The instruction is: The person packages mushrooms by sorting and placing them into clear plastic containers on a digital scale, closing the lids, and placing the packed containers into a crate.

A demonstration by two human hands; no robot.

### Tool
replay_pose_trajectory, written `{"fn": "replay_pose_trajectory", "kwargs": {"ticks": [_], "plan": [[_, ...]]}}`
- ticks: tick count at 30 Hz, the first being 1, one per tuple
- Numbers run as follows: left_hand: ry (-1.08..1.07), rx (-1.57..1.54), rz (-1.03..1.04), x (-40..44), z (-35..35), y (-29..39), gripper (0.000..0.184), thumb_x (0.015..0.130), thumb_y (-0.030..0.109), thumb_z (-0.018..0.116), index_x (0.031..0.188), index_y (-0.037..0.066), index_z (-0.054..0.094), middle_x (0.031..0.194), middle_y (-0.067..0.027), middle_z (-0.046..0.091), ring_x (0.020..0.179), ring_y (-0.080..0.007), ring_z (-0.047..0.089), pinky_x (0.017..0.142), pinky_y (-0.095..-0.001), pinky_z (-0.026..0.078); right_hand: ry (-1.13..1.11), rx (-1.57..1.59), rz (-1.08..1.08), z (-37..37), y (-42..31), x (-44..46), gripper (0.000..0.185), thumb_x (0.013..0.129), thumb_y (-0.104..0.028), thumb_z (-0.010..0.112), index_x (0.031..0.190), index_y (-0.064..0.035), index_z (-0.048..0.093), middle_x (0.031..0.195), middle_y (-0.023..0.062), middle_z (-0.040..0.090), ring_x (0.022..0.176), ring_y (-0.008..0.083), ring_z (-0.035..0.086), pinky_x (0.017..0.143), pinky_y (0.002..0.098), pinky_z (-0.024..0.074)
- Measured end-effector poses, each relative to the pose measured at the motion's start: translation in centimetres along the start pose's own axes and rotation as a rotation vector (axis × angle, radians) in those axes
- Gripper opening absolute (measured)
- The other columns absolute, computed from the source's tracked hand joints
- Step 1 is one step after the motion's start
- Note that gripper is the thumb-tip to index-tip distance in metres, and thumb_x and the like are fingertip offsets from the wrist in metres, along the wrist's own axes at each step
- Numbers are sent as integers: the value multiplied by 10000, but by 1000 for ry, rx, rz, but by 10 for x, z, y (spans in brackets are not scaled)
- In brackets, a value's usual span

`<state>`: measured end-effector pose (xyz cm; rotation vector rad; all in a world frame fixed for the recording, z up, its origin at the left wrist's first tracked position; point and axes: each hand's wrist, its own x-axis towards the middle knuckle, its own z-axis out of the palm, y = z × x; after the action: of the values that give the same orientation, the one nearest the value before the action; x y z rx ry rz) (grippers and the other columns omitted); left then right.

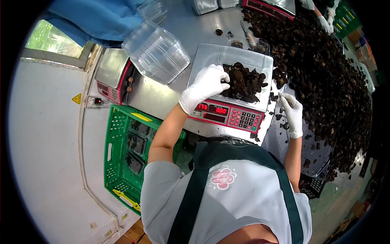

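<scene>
A digital scale (248,117) with red lit digits stands before me. On its metal pan (203,57) sits a clear plastic tray heaped with dark, curled wood ear mushrooms (243,81). My left hand (206,86), in a white glove, is at the tray's left side. Its fingers are curled together, and whatever they pinch is hidden. Right of the scale, my gloved right hand (291,112) hovers by the edge of the big mushroom pile (321,89). Thumb and forefinger are pressed together there; anything between them is too small to name.
Stacked clear trays (158,53) lie left of the scale. A second scale (111,77) is at the table's left edge, above a green crate (122,162) holding filled packs. Scissors or a knife (247,33) lie behind. Another person's gloved hands (326,24) are at the far right.
</scene>
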<state>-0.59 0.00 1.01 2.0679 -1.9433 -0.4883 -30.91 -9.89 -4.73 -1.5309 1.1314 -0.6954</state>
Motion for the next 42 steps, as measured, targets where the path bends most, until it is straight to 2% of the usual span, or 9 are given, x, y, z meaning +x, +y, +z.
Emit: {"fn": "replay_pose_trajectory", "kwargs": {"ticks": [9, 12, 16, 19, 22, 23, 28, 36, 42], "plan": [[23, 133, 24, 1, 27, -2, 148, 795, 248, 645, 850, 143, 733, 854, -46, 598, 907, -238, 567, 827, -363, 461, 5, -1, -1, -1, -3, 1, 213, 913, -132, 598, 1074, -10, 665, 755, -21, 619, 661, 33, 525, 597, 176, 417], [239, -44, 31, -3, 20, -10, 144, 817, 213, 616, 820, 100, 706, 826, -57, 598, 813, -235, 586, 754, -334, 479, 17, -3, 8, -4, -9, 2, 217, 915, -131, 596, 1076, -1, 660, 756, -12, 624, 672, 39, 541, 604, 177, 425], [377, -509, -227, -26, -7, -29, 107, 820, 120, 663, 877, 31, 680, 790, -21, 623, 701, -81, 557, 666, -224, 454, -23, 27, 6, -6, -4, 16, 199, 915, -123, 601, 1057, -2, 668, 836, -19, 641, 689, 24, 538, 624, 177, 424], [456, -604, -395, -46, -9, -56, 123, 821, 105, 634, 918, 62, 695, 744, -92, 682, 719, -119, 648, 670, -259, 499, -16, 57, -25, 0, -1, 37, 218, 914, -108, 598, 1093, 3, 654, 857, 1, 651, 714, 37, 559, 638, 175, 439], [709, 27, -304, -66, 21, -115, 230, 807, 71, 599, 1006, 124, 700, 1059, -105, 652, 818, -162, 647, 742, -272, 505, -8, 143, -33, 5, 2, 67, 286, 917, -97, 590, 1176, 24, 602, 969, 39, 659, 771, 68, 585, 669, 175, 457], [644, -9, -428, -73, 25, -127, 255, 801, 82, 619, 1040, 129, 695, 1176, -90, 604, 821, -169, 631, 768, -274, 504, 8, 159, -37, 9, -2, 76, 302, 918, -95, 588, 1195, 26, 588, 1011, 53, 654, 799, 76, 593, 681, 179, 464], [740, -310, -569, -84, 0, -112, 260, 799, 97, 654, 1056, 96, 694, 1133, -71, 631, 731, -137, 600, 745, -265, 505, 11, 231, 7, 25, -22, 116, 402, 933, -165, 570, 1277, 36, 514, 1153, 97, 617, 948, 133, 627, 828, 233, 505], [787, -615, -437, -64, -10, -98, 247, 813, 114, 667, 1053, 60, 689, 1098, -73, 640, 807, -119, 627, 736, -239, 499, 53, 356, 56, 40, -14, 154, 389, 914, -131, 594, 1248, 53, 519, 1080, 108, 627, 832, 150, 658, 727, 235, 538], [636, -738, -381, -30, 1, -77, 316, 845, 215, 680, 1103, 34, 662, 1067, -85, 646, 861, -142, 619, 786, -273, 489, 27, 541, 57, 47, -34, 137, 445, 923, -149, 590, 1287, 70, 458, 1112, 141, 621, 914, 205, 667, 742, 255, 541]]}}
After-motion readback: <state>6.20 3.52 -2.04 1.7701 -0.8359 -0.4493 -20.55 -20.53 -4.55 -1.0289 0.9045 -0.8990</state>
